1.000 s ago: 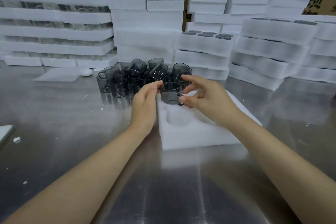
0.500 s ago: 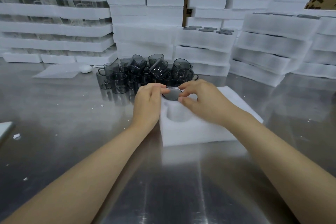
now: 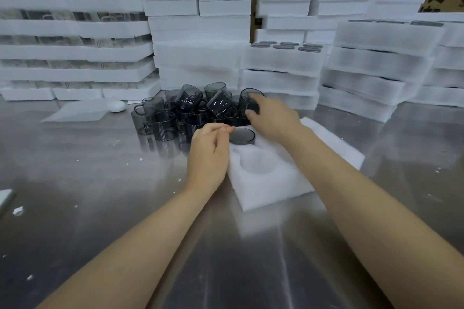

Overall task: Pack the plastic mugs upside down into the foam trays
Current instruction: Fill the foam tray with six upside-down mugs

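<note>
On the steel table point(image 3: 125, 208), one white foam tray point(image 3: 271, 190) lies directly ahead, with the mug pile point(image 3: 175, 118) of smoke-grey translucent plastic mugs just behind it. The seated mug point(image 3: 242, 136) sits upside down in the tray's far-left recess, its flat base facing up and standing slightly proud of the foam. The near-left empty pocket point(image 3: 258, 164) adjoins it.

The left hand point(image 3: 208, 155) rests at the tray's left edge. Its fingers are curled and thumb and forefinger tips meet at the rim of the seated mug; whether they pinch it cannot be determined.

The right hand point(image 3: 272, 118) extends over the tray's far edge and grips the rightmost mug point(image 3: 247, 103) of the pile, fingers over its top and thumb on its near side.

Stacked foam trays point(image 3: 283, 63) line the back of the table; the top tray of one stack shows dark mug bases.
</note>
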